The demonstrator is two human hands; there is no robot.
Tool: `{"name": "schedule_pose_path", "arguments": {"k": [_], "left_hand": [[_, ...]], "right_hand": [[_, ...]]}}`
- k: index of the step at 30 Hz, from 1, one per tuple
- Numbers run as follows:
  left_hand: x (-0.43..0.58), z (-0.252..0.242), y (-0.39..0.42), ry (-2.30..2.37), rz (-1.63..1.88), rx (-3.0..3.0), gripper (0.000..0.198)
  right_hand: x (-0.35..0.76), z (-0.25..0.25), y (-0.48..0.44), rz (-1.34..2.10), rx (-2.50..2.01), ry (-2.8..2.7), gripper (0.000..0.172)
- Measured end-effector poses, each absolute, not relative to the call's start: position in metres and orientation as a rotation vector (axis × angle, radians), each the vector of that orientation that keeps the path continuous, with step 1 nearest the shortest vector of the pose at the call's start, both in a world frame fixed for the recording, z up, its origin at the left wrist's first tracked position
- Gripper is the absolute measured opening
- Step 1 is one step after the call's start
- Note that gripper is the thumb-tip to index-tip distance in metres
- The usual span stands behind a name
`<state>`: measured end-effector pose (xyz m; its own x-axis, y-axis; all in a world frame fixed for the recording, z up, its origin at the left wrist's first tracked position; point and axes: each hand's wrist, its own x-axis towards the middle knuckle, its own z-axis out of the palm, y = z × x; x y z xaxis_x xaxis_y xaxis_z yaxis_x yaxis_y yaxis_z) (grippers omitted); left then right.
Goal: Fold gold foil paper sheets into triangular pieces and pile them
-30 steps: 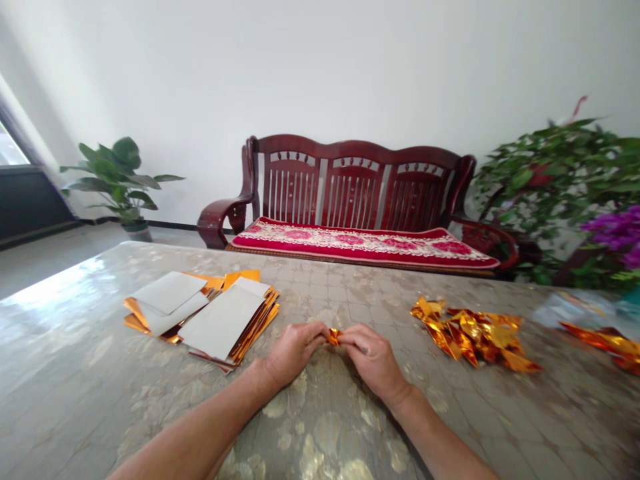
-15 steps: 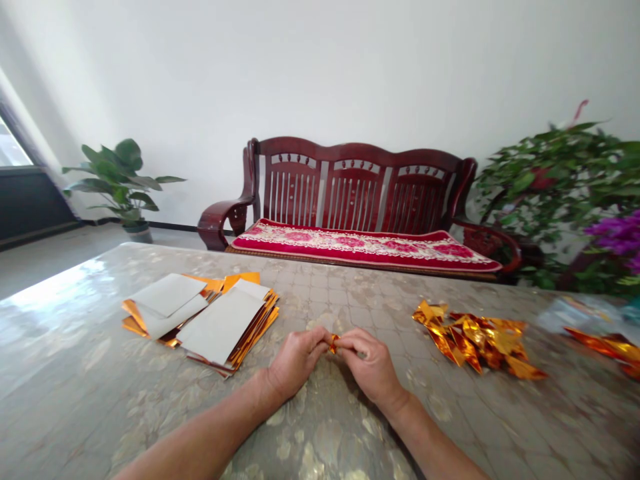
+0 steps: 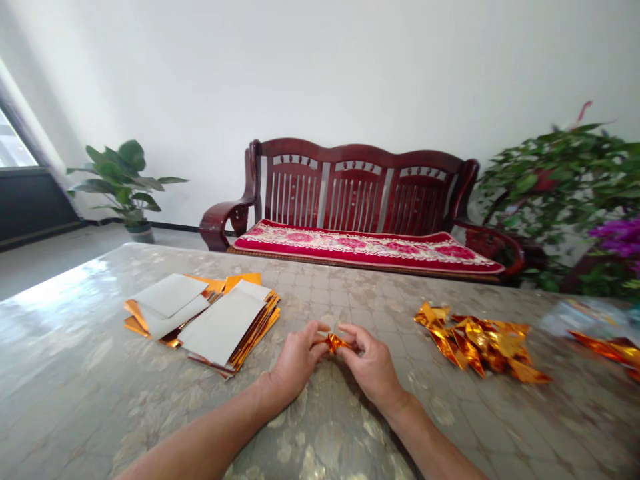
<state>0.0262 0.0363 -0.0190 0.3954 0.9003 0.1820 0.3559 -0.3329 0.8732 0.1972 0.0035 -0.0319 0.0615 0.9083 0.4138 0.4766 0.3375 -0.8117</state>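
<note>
Foil piece (image 3: 333, 344) is pinched by the left hand (image 3: 295, 353) and the right hand (image 3: 371, 365), one at each side. Paper stack (image 3: 225, 325) lies on the table (image 3: 320, 287), to the left.

Hidden and cropped parts at a tabletop

A small gold foil piece (image 3: 333, 343) is partly hidden by fingertips of the left hand (image 3: 296, 353) and right hand (image 3: 369, 365) — its folds too small to tell. The bottom edge crops both forearms (image 3: 210, 427). At right, a blurred foil strip (image 3: 607, 348) and purple flowers (image 3: 617, 237) run out of frame. The table (image 3: 75, 380) hides the bench's (image 3: 355, 197) lower part.
</note>
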Motion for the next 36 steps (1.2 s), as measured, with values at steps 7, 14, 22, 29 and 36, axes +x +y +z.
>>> {"name": "schedule_pose_path", "arguments": {"k": [7, 14, 22, 29, 36], "left_hand": [[0.025, -0.018, 0.038, 1.129, 0.864, 1.929, 0.029], [0.021, -0.011, 0.034, 1.191, 0.721, 2.149, 0.024], [0.017, -0.007, 0.028, 1.232, 0.6, 2.423, 0.027], [0.018, -0.008, 0.028, 1.213, 0.519, 2.593, 0.026], [0.02, -0.012, 0.023, 1.201, 0.52, 2.631, 0.025]], "right_hand": [[0.198, -0.027, 0.002, 0.517, -1.308, -1.577, 0.033], [0.198, -0.023, 0.002, 0.465, -1.34, -1.589, 0.03], [0.196, -0.014, -0.001, 0.51, -1.443, -1.61, 0.021], [0.194, -0.016, -0.002, 0.521, -1.397, -1.663, 0.02], [0.193, -0.017, -0.003, 0.47, -1.344, -1.713, 0.023]]}}
